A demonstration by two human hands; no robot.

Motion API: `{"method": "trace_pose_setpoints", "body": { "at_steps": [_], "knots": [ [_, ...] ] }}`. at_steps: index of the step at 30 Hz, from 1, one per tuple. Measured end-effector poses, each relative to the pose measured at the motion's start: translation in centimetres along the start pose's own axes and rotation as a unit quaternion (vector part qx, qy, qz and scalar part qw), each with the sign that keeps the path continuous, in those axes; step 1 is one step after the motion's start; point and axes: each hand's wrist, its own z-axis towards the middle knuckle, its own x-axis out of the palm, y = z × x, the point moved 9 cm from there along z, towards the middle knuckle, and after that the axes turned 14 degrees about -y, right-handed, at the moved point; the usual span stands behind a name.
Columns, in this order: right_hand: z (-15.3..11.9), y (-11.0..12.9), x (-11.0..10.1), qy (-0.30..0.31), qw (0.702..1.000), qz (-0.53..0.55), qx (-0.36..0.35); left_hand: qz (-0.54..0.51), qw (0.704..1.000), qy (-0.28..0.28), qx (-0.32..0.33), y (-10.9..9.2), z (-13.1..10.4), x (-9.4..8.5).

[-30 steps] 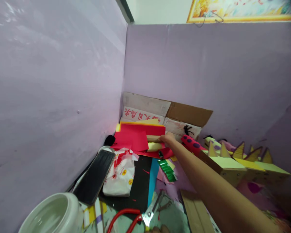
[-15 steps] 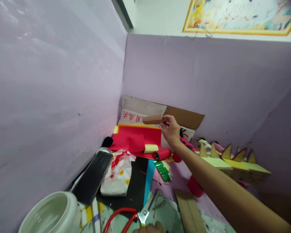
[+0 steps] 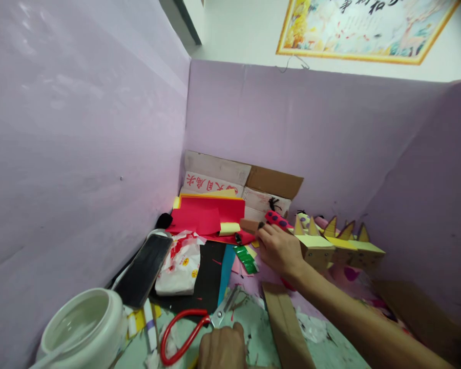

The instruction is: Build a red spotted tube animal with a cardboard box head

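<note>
My right hand [image 3: 278, 248] reaches over the middle of the table. Its fingers pinch a small flat piece of brown cardboard [image 3: 249, 225], held in front of the red paper. My left hand [image 3: 223, 348] rests at the bottom edge with its fingers curled; what is in them is hidden. Just beyond the left hand lie red-handled scissors [image 3: 184, 335], blades apart. A long folded cardboard strip [image 3: 286, 328] lies between my two hands. Near the right wrist stand yellow and brown boxes with pointed spikes [image 3: 336, 243].
A white pot [image 3: 113, 328] stands at the front left, beside a dark phone [image 3: 144, 271]. A white paper bag [image 3: 179, 279] sits on black paper [image 3: 207, 266]. Red paper [image 3: 192, 223], a green packet [image 3: 246, 260] and flattened cardboard [image 3: 274, 182] lie behind. Purple walls enclose the corner.
My right hand has come down and nearer with the cardboard piece. My left hand has come further into view beside the scissors. The camera view has shifted slightly.
</note>
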Motion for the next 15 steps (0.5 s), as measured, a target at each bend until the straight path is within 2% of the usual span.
{"method": "trace_pose_setpoints", "body": {
  "at_steps": [3,5,10,15],
  "knots": [
    [-3.0,1.1,2.2,0.139,0.988,-0.059,-0.031,0.028,0.999,0.029,-0.008,-0.1,0.0,0.0],
    [-4.4,1.7,3.6,0.207,0.974,-0.079,-0.047,0.041,0.998,0.04,-0.006,-0.2,0.0,-0.1],
    [-4.0,3.4,6.6,0.257,0.964,-0.064,-0.04,0.036,0.998,0.036,-0.02,-0.2,0.1,-0.1],
    [-2.9,6.6,8.8,0.311,0.95,0.028,-0.02,0.006,0.999,0.005,-0.034,0.2,0.3,0.7]
  ]
}}
